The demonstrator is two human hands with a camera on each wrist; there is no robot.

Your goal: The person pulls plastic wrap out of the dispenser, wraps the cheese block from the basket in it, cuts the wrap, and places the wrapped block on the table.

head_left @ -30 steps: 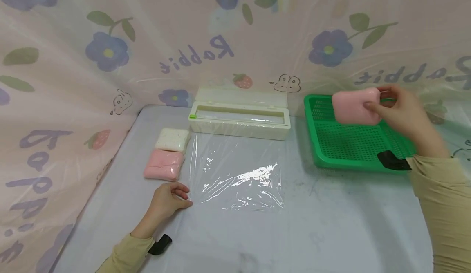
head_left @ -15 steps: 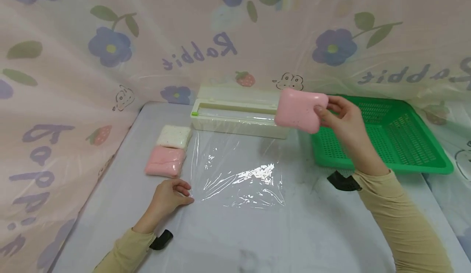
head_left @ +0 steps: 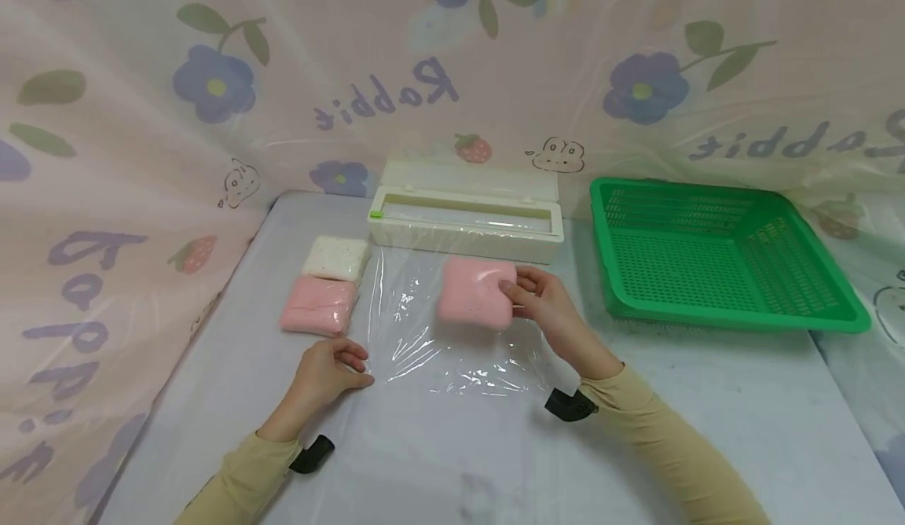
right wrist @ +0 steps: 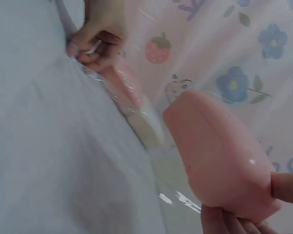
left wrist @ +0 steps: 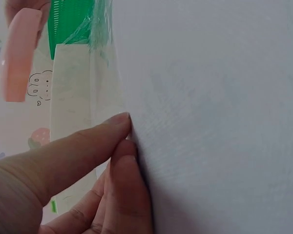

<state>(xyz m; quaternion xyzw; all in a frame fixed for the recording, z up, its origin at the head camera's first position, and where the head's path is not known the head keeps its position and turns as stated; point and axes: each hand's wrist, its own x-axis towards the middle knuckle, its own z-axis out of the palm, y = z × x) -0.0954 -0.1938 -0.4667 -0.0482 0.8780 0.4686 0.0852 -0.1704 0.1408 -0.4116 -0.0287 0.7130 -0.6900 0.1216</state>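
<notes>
In the head view my right hand (head_left: 558, 317) holds a pink, glossy, rounded-square block that looks like a bar of soap (head_left: 475, 293), thumb on its face and fingers behind. It is raised over a sheet of cling film (head_left: 417, 352) that lies on the table. The right wrist view shows the pink block (right wrist: 219, 151) to be thick, with rounded edges. My left hand (head_left: 325, 376) pinches the near left corner of the film between thumb and fingers. Just beyond that hand lie a film-wrapped pink block (head_left: 320, 305) and a speckled white block (head_left: 335, 258).
A cream cling film dispenser (head_left: 463, 240), lid up, stands at the back with the sheet drawn out toward me. On the right is a green perforated basket (head_left: 735, 319). A patterned curtain (head_left: 495, 77) hangs behind the table (head_left: 438, 454).
My right hand has carried the pink block leftward from above the green basket to above the cling film. My left hand stays at the film's corner.
</notes>
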